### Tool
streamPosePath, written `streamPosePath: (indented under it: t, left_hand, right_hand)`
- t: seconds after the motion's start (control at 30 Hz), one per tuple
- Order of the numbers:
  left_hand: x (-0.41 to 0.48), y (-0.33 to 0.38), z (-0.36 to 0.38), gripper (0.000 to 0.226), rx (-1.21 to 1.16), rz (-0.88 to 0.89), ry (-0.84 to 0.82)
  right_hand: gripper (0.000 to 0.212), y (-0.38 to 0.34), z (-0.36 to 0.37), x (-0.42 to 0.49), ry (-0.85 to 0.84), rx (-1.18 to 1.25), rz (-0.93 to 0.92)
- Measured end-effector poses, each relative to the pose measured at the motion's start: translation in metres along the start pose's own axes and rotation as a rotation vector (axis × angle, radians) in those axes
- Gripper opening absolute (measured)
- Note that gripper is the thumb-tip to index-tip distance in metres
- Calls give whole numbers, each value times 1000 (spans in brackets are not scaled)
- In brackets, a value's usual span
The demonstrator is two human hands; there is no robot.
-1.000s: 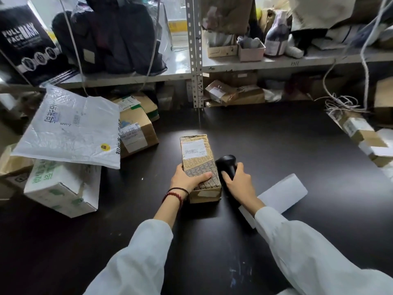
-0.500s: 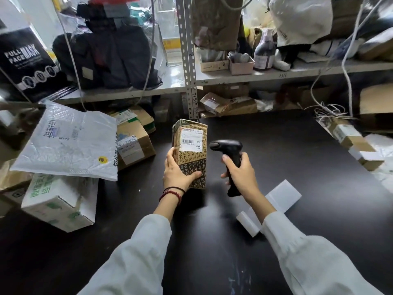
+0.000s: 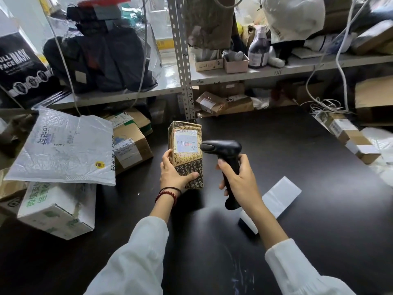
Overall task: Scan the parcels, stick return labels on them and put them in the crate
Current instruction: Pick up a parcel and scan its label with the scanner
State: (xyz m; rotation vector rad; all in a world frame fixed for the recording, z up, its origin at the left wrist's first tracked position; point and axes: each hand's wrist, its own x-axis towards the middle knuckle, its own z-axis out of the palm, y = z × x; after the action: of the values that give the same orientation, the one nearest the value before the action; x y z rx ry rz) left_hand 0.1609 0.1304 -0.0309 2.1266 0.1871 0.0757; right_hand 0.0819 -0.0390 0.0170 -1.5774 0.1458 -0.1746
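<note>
Left hand (image 3: 176,174) is gripping the parcel (image 3: 187,154) upright; right hand (image 3: 239,182) is clasping the scanner (image 3: 225,160), aiming at its shipping label (image 3: 185,142). Label is looking washed out, possibly glare, risking a misread.

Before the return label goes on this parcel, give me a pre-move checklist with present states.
1. Parcel held upright by left hand: ok.
2. Scanner in right hand, aimed at shipping label: ok.
3. Scan light on label: ok, a glow shows.
4. Scan registered: cannot tell.
5. Label sheets on table near right hand: ok.
6. Crate located: cannot tell, none in view.
</note>
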Motion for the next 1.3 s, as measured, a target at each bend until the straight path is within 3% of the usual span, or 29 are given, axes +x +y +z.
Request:
streamPosePath:
  t: [0.63, 1.3]
  left_hand:
    - [15, -1, 3, 108, 12, -22, -51]
    - [13, 0, 4, 107, 47, -18, -67]
  right_hand:
    - [17, -8, -12, -1, 2, 16, -24]
    - [24, -14, -23, -1, 43, -123, -37]
